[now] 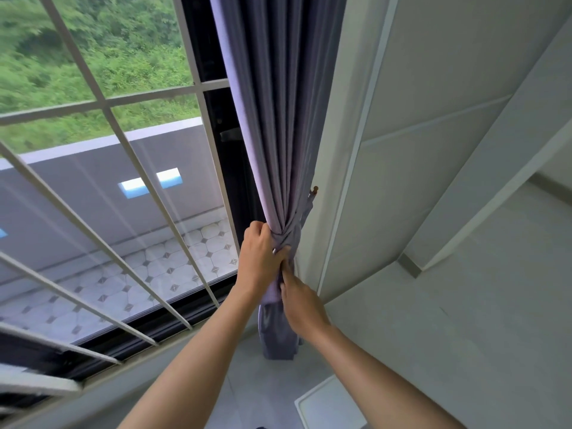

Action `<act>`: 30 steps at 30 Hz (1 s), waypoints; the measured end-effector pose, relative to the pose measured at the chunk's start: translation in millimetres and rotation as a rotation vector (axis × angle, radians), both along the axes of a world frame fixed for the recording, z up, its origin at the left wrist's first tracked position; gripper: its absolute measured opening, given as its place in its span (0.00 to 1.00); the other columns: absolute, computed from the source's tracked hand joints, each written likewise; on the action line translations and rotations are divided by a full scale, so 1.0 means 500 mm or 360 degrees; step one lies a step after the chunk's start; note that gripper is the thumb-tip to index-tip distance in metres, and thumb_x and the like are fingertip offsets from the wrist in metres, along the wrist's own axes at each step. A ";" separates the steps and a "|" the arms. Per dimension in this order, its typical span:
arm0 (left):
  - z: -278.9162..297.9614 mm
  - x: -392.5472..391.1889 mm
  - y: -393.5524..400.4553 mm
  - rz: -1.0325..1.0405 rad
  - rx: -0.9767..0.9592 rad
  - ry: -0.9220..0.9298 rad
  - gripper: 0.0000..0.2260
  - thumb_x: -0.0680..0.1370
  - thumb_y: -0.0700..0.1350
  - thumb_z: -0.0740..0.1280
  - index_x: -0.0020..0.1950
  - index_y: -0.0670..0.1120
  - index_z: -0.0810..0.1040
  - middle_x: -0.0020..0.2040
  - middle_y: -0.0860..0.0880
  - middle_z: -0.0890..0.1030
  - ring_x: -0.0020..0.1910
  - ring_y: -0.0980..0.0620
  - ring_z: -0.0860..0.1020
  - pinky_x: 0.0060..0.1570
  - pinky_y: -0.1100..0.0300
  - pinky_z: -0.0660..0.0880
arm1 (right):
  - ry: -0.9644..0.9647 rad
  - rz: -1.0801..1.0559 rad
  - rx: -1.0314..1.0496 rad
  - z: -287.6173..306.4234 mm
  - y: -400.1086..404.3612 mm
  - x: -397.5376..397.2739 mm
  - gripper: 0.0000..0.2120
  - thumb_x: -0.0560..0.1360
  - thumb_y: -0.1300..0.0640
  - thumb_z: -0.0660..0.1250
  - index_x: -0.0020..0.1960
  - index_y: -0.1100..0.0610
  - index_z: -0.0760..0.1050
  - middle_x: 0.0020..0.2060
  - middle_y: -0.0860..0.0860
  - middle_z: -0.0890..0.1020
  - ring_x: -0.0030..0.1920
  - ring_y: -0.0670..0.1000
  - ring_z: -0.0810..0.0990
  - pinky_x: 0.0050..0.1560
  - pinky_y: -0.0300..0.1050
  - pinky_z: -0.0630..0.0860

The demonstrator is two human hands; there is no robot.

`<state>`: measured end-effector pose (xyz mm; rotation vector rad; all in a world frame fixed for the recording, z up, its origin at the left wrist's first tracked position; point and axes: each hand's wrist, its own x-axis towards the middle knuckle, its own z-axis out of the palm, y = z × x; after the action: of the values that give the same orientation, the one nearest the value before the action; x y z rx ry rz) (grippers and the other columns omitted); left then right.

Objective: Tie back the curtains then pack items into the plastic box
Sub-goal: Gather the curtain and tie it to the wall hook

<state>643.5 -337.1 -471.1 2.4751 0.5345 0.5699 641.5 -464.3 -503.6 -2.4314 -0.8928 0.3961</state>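
Curtain hangs gathered beside the wall, our left hand clutching the bunch while our right hand seems to pinch the tieback running to its hook. Knot unfinished; packing not begun.

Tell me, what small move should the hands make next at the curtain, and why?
Probably draw the tie-back snug. The left hand grips the gathered curtain, and the right hand pinches fabric just below it. The band already runs up to the hook on the wall, so tightening seems to be what remains.
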 end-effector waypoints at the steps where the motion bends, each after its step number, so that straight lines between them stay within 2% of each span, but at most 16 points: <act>1: 0.005 0.002 0.005 -0.0027 0.0025 0.0023 0.14 0.73 0.45 0.71 0.54 0.41 0.73 0.50 0.47 0.70 0.48 0.49 0.69 0.47 0.58 0.72 | 0.0012 0.0044 -0.0029 -0.006 -0.004 -0.002 0.28 0.82 0.53 0.52 0.78 0.49 0.44 0.61 0.56 0.78 0.53 0.59 0.80 0.50 0.51 0.76; 3: 0.016 0.008 0.017 -0.0099 0.0028 0.0078 0.13 0.74 0.43 0.69 0.55 0.40 0.74 0.50 0.48 0.71 0.45 0.50 0.70 0.47 0.58 0.73 | -0.0017 0.0051 0.0009 -0.018 -0.009 -0.001 0.25 0.82 0.53 0.53 0.77 0.48 0.51 0.60 0.55 0.77 0.53 0.57 0.79 0.48 0.49 0.75; 5: 0.023 0.011 0.034 -0.0174 0.0010 0.0150 0.13 0.75 0.42 0.68 0.57 0.39 0.74 0.51 0.46 0.72 0.44 0.48 0.73 0.46 0.57 0.73 | -0.0087 -0.0122 0.0213 -0.018 -0.008 0.008 0.20 0.81 0.53 0.56 0.72 0.49 0.62 0.58 0.52 0.76 0.56 0.54 0.78 0.47 0.43 0.73; 6: 0.024 0.012 0.041 -0.0207 0.0025 0.0187 0.13 0.75 0.41 0.68 0.58 0.39 0.74 0.52 0.45 0.72 0.45 0.47 0.73 0.46 0.57 0.73 | -0.0118 -0.0239 0.0329 -0.012 -0.006 0.017 0.20 0.80 0.52 0.59 0.71 0.49 0.64 0.58 0.50 0.75 0.57 0.52 0.77 0.48 0.42 0.73; 8: 0.022 0.011 0.050 -0.0259 0.0070 0.0254 0.13 0.75 0.39 0.66 0.59 0.38 0.72 0.54 0.44 0.71 0.47 0.45 0.73 0.47 0.58 0.72 | -0.0143 -0.0404 0.0534 0.007 0.006 0.044 0.27 0.77 0.50 0.65 0.73 0.49 0.61 0.62 0.50 0.73 0.61 0.49 0.75 0.52 0.41 0.75; 10: 0.021 0.007 0.052 -0.0293 0.0046 0.0282 0.13 0.75 0.36 0.64 0.59 0.39 0.69 0.56 0.44 0.69 0.48 0.45 0.73 0.46 0.58 0.72 | -0.0108 -0.0390 0.0689 0.030 0.023 0.070 0.33 0.75 0.49 0.68 0.75 0.48 0.57 0.66 0.49 0.73 0.63 0.47 0.73 0.56 0.39 0.74; 13: 0.021 0.002 0.057 -0.0301 -0.0015 0.0301 0.15 0.75 0.35 0.63 0.61 0.40 0.68 0.57 0.44 0.68 0.49 0.46 0.71 0.46 0.60 0.69 | 0.0084 -0.0317 0.0780 0.051 0.053 0.097 0.36 0.74 0.48 0.70 0.75 0.46 0.55 0.62 0.49 0.78 0.59 0.48 0.78 0.58 0.44 0.78; 15: 0.028 0.005 0.069 -0.0292 0.0013 0.0318 0.14 0.75 0.35 0.63 0.60 0.40 0.70 0.53 0.45 0.70 0.47 0.48 0.70 0.43 0.63 0.64 | 0.0218 -0.0322 0.0812 0.054 0.065 0.108 0.35 0.73 0.49 0.70 0.74 0.46 0.57 0.58 0.49 0.80 0.56 0.49 0.80 0.55 0.45 0.79; 18: 0.045 0.009 0.086 -0.0361 0.0035 0.0327 0.14 0.74 0.34 0.64 0.59 0.41 0.72 0.50 0.48 0.72 0.44 0.51 0.70 0.42 0.65 0.64 | 0.0348 -0.0384 0.0894 0.053 0.074 0.117 0.31 0.72 0.50 0.72 0.72 0.49 0.62 0.52 0.45 0.80 0.52 0.48 0.81 0.43 0.28 0.75; 20: 0.047 0.009 0.092 -0.0449 0.0006 0.0285 0.14 0.71 0.33 0.62 0.57 0.40 0.74 0.48 0.49 0.72 0.44 0.49 0.73 0.40 0.67 0.64 | 0.0361 -0.0472 0.0941 0.042 0.080 0.115 0.30 0.73 0.51 0.72 0.71 0.49 0.63 0.49 0.44 0.79 0.49 0.46 0.80 0.38 0.25 0.73; 22: 0.040 0.005 0.095 -0.0489 -0.0023 0.0224 0.14 0.70 0.32 0.63 0.55 0.39 0.75 0.47 0.49 0.73 0.43 0.48 0.74 0.35 0.69 0.64 | 0.0305 -0.0580 0.0888 0.027 0.085 0.108 0.31 0.73 0.50 0.71 0.71 0.48 0.62 0.49 0.47 0.79 0.46 0.47 0.79 0.38 0.28 0.72; 24: 0.026 0.002 0.095 -0.0443 -0.0003 0.0169 0.14 0.70 0.34 0.66 0.56 0.40 0.75 0.47 0.50 0.73 0.42 0.49 0.74 0.35 0.72 0.66 | 0.0251 -0.0670 0.0822 0.017 0.089 0.103 0.30 0.73 0.51 0.70 0.71 0.46 0.62 0.50 0.52 0.78 0.44 0.48 0.76 0.42 0.36 0.72; 25: 0.020 0.002 0.093 -0.0403 0.0014 0.0132 0.14 0.71 0.34 0.67 0.56 0.41 0.76 0.47 0.50 0.74 0.42 0.50 0.74 0.36 0.71 0.68 | 0.0249 -0.0699 0.0810 0.016 0.091 0.102 0.29 0.74 0.52 0.70 0.71 0.45 0.62 0.50 0.54 0.77 0.43 0.48 0.75 0.43 0.39 0.72; 27: 0.007 0.006 0.085 -0.0334 0.0042 0.0037 0.15 0.69 0.32 0.68 0.55 0.40 0.76 0.45 0.47 0.76 0.40 0.47 0.75 0.37 0.61 0.72 | 0.0241 -0.0716 0.0796 0.019 0.094 0.103 0.26 0.75 0.53 0.69 0.69 0.44 0.63 0.49 0.55 0.76 0.40 0.48 0.73 0.42 0.40 0.72; 28: 0.001 0.009 0.081 -0.0296 0.0063 0.0001 0.15 0.67 0.31 0.68 0.53 0.40 0.77 0.44 0.46 0.77 0.39 0.46 0.74 0.37 0.56 0.71 | 0.0232 -0.0714 0.0788 0.021 0.094 0.105 0.25 0.75 0.53 0.68 0.68 0.43 0.63 0.49 0.55 0.76 0.39 0.47 0.72 0.40 0.39 0.72; 30: -0.006 0.014 0.074 -0.0172 0.0189 -0.0039 0.13 0.67 0.30 0.68 0.49 0.41 0.77 0.41 0.47 0.77 0.40 0.45 0.73 0.40 0.56 0.67 | 0.0209 -0.0703 0.0761 0.018 0.095 0.109 0.21 0.76 0.51 0.68 0.66 0.44 0.64 0.48 0.55 0.76 0.37 0.43 0.71 0.34 0.34 0.69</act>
<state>650.3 -300.0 -473.9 2.5871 0.3640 0.6036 696.1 -416.9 -494.8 -2.0475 -0.3246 0.1512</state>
